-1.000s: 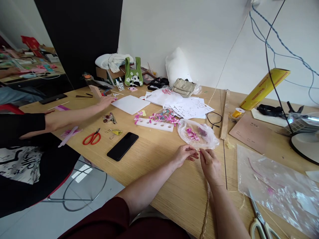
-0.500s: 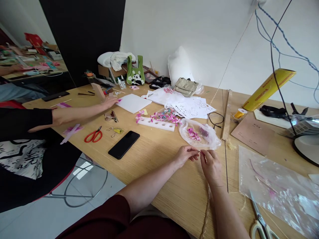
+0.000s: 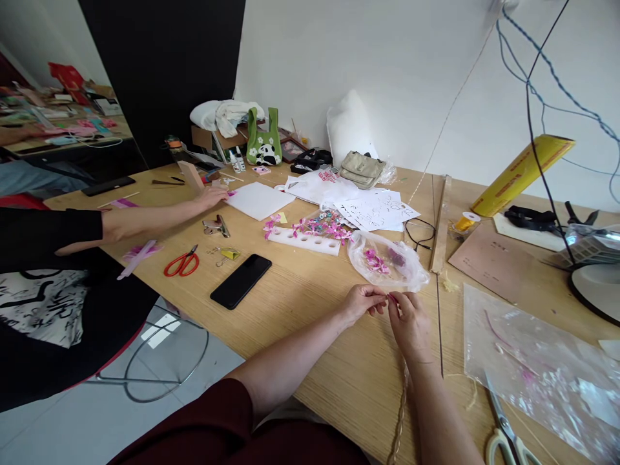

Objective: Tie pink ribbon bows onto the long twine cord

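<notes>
My left hand (image 3: 364,303) and my right hand (image 3: 409,323) meet fingertip to fingertip above the table's front part. Both are closed in a pinch. A tiny pink bit shows at the right fingertips; what it is, and what the left fingers hold, is too small to make out. Just beyond my hands lies a clear plastic bag (image 3: 411,274) with pink petals (image 3: 375,260) in it. Behind it, pink flowers (image 3: 322,227) rest along a white foam strip (image 3: 303,241) with holes. A twisted cord (image 3: 402,413) runs down beside my right forearm.
A black phone (image 3: 241,281), red-handled scissors (image 3: 181,263) and a yellow binder clip (image 3: 228,254) lie to the left. Light-handled scissors (image 3: 506,426) and a plastic sheet (image 3: 527,361) lie right. Another person's hand (image 3: 213,196) touches the white foam board (image 3: 260,201).
A small pink bit now shows at my right fingertips, where a pale spot was before. My hands have shifted only slightly. The other person's hand has moved slightly left.
</notes>
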A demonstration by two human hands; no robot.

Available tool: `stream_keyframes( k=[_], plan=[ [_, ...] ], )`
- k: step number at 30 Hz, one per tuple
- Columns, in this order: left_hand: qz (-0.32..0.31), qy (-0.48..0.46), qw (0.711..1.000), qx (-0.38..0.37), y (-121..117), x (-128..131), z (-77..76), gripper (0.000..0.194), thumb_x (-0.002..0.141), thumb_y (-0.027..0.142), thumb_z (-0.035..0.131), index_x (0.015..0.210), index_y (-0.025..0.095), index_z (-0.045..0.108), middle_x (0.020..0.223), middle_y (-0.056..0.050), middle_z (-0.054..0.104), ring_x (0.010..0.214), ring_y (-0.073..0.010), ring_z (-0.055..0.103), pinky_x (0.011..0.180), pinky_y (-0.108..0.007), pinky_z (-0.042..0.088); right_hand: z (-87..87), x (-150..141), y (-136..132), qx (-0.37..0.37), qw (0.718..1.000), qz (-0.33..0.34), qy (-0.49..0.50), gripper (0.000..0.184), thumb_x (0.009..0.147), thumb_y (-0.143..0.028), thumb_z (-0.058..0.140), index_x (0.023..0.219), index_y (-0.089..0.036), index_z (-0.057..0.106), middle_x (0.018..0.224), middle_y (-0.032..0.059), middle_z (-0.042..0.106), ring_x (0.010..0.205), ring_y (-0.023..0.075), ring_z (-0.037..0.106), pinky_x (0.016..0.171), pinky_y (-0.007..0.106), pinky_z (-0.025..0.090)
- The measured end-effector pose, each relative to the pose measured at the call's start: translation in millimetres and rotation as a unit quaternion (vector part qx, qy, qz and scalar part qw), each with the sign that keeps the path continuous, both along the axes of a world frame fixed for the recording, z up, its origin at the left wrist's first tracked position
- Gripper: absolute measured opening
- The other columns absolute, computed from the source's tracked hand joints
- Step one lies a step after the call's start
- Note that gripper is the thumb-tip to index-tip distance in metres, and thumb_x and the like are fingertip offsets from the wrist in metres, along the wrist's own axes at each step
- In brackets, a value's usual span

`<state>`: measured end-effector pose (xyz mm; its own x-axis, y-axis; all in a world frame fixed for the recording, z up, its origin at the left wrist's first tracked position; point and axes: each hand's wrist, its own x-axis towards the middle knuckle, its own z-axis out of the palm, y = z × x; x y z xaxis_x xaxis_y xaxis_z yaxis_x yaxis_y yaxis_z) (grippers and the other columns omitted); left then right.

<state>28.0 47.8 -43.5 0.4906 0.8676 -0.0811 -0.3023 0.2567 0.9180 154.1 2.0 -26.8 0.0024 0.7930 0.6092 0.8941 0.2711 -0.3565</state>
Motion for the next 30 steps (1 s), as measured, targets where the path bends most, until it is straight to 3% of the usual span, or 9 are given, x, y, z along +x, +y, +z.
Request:
stream_keyframes(
  k=[3, 6, 10, 13, 15, 18, 22, 30],
  plan=[
    [0.001, -0.030, 0.999, -0.010, 0.3, -2.9, 2.0, 0.038, 0.061, 0.042, 0.069, 0.081, 0.010, 0.064, 0.060, -0.001, 0.058, 0.054, -0.0079, 0.050, 0.048, -0.020, 0.028, -1.8, 0.2, 1.1, -0.024, 0.992, 0.000, 0.125, 0.024, 0.081, -0.032, 0.049, 0.095, -0.017, 0.061, 0.076, 0.0036, 0.059, 0.062, 0.0128, 0.054, 0.060, 0.026, 0.044],
    [0.028, -0.063, 0.997, -0.019, 2.2, -4.4, 1.7, 0.030, 0.060, 0.034, 0.071, 0.079, 0.012, 0.065, 0.071, -0.002, 0.061, 0.064, -0.0085, 0.052, 0.054, -0.020, 0.030, -5.4, 1.1, 3.1, -0.081, 0.957, 0.000, 0.279, 0.025, 0.076, -0.037, 0.055, 0.091, -0.017, 0.061, 0.073, 0.0026, 0.060, 0.059, 0.0127, 0.052, 0.058, 0.027, 0.043],
    [0.045, -0.133, 0.990, -0.018, 4.6, -2.0, -2.5, 0.022, 0.058, 0.027, 0.074, 0.075, 0.013, 0.067, 0.078, -0.002, 0.062, 0.075, -0.0097, 0.052, 0.074, -0.023, 0.035, -6.0, -5.3, 4.2, -0.194, 0.852, 0.070, 0.480, 0.027, 0.071, -0.040, 0.061, 0.086, -0.017, 0.062, 0.060, -0.0013, 0.054, 0.052, 0.0100, 0.044, 0.049, 0.024, 0.036],
    [0.037, -0.166, 0.985, -0.033, 4.7, 0.6, -5.3, 0.021, 0.057, 0.026, 0.075, 0.072, 0.014, 0.067, 0.081, -0.002, 0.062, 0.078, -0.0110, 0.052, 0.079, -0.026, 0.035, -4.2, -14.8, 4.5, -0.227, 0.771, 0.124, 0.582, 0.026, 0.066, -0.037, 0.067, 0.082, -0.017, 0.062, 0.053, -0.0048, 0.047, 0.045, 0.0064, 0.034, 0.043, 0.021, 0.027],
    [0.025, -0.172, 0.984, -0.045, 4.1, 1.4, -5.7, 0.022, 0.056, 0.025, 0.076, 0.073, 0.013, 0.067, 0.081, -0.002, 0.061, 0.077, -0.0111, 0.052, 0.079, -0.026, 0.035, -4.1, -20.0, 4.8, -0.235, 0.734, 0.144, 0.621, 0.025, 0.063, -0.035, 0.070, 0.077, -0.017, 0.061, 0.053, -0.0058, 0.045, 0.043, 0.0046, 0.029, 0.041, 0.020, 0.021],
    [0.019, -0.164, 0.984, -0.062, 2.8, 0.9, -2.9, 0.024, 0.054, 0.025, 0.077, 0.072, 0.013, 0.066, 0.079, -0.002, 0.061, 0.076, -0.0116, 0.052, 0.076, -0.025, 0.037, -5.9, -23.8, 5.0, -0.255, 0.702, 0.160, 0.646, 0.025, 0.060, -0.033, 0.073, 0.073, -0.017, 0.059, 0.052, -0.0068, 0.042, 0.042, 0.0037, 0.026, 0.040, 0.020, 0.016],
    [0.001, -0.149, 0.987, -0.064, 0.6, -1.8, 4.0, 0.024, 0.056, 0.028, 0.075, 0.071, 0.012, 0.064, 0.075, -0.002, 0.059, 0.072, -0.0112, 0.052, 0.070, -0.024, 0.038, -7.7, -24.1, 4.6, -0.268, 0.701, 0.166, 0.639, 0.025, 0.061, -0.034, 0.071, 0.072, -0.018, 0.056, 0.050, -0.0076, 0.038, 0.042, 0.0044, 0.025, 0.040, 0.020, 0.017],
    [-0.001, -0.177, 0.976, -0.126, 4.4, -3.0, -3.5, 0.027, 0.053, 0.029, 0.077, 0.069, 0.013, 0.063, 0.067, -0.001, 0.057, 0.064, -0.0100, 0.051, 0.064, -0.024, 0.038, -11.9, -15.6, 5.7, -0.278, 0.793, 0.131, 0.526, 0.026, 0.067, -0.041, 0.064, 0.072, -0.018, 0.053, 0.051, -0.0048, 0.048, 0.039, 0.0058, 0.033, 0.037, 0.020, 0.022]
  ],
)
